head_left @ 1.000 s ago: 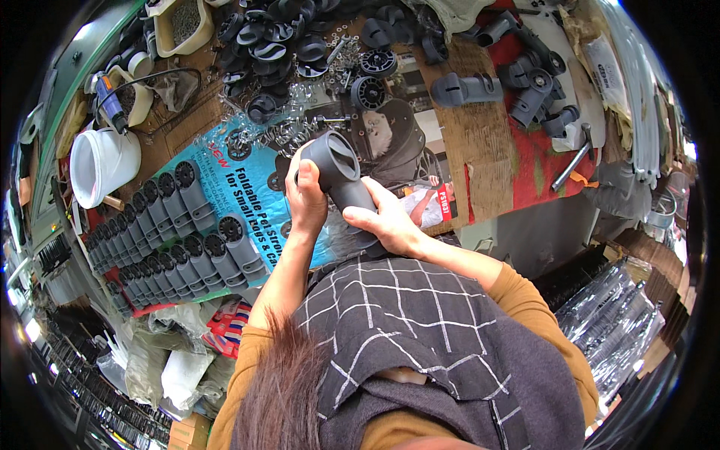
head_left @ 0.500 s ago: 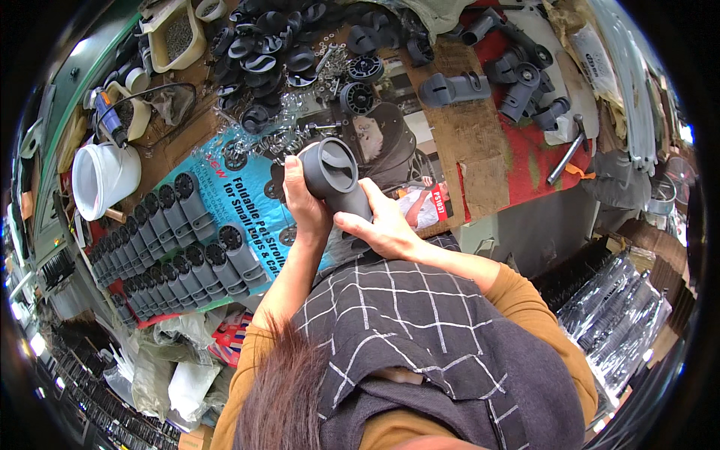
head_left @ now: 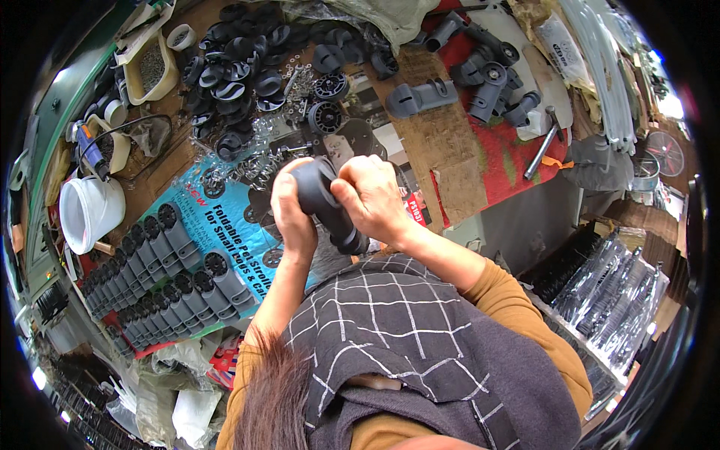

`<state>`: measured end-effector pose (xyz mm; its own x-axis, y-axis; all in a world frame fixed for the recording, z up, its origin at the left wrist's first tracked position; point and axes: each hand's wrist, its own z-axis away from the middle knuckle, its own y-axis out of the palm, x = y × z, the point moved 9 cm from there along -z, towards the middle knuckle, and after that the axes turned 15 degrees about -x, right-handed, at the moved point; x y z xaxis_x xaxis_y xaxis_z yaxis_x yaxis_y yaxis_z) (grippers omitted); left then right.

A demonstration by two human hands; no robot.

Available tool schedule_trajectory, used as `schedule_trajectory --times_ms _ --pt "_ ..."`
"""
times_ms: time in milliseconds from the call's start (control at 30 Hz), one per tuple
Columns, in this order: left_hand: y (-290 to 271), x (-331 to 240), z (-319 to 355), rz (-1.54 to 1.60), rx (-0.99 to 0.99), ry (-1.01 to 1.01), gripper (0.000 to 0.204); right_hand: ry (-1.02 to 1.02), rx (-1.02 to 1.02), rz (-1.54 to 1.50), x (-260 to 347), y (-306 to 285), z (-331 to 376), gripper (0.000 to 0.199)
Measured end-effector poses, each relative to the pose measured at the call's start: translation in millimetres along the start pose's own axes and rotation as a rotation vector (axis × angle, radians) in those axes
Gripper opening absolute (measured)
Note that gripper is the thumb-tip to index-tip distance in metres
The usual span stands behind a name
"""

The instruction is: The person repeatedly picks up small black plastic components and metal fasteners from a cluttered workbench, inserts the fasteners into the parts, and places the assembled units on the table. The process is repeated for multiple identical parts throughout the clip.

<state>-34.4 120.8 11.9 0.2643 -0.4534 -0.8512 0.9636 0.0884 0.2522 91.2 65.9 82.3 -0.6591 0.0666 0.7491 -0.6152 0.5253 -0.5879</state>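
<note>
Over the front edge of the bench I hold a dark grey plastic wheel housing (head_left: 324, 196), a round cup with a short tube pointing down toward my apron. My left hand (head_left: 293, 210) wraps around the cup's left side, thumb near its top. Against the right side of the cup presses my right hand (head_left: 373, 196), its fingers curled and its thumb on the cup's edge. The right hand covers the cup's opening, so whatever lies inside it is hidden. Behind my hands lie loose metal screws and clips (head_left: 262, 161) on clear plastic.
Finished-looking grey housings (head_left: 176, 236) stand in rows at the left. Black curved plastic covers (head_left: 229, 71) are heaped at the back, beside small black wheels (head_left: 325, 118). Loose grey housings (head_left: 491, 82) and a hammer (head_left: 544, 146) lie right. A white bucket (head_left: 91, 214) stands far left.
The housing has been turned, so its round opening no longer faces up. My right hand has shifted from the tube up onto the cup's right side. The whole view has shifted slightly.
</note>
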Motion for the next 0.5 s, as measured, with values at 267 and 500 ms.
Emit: schedule_trajectory --times_ms 267,500 --pt "46 70 -3 0.26 0.09 -0.661 0.04 0.216 0.028 0.004 -27 -10 42 0.092" --pt "81 127 8 -0.067 0.273 -0.802 0.056 0.407 -0.035 0.042 -82 -39 66 0.085"
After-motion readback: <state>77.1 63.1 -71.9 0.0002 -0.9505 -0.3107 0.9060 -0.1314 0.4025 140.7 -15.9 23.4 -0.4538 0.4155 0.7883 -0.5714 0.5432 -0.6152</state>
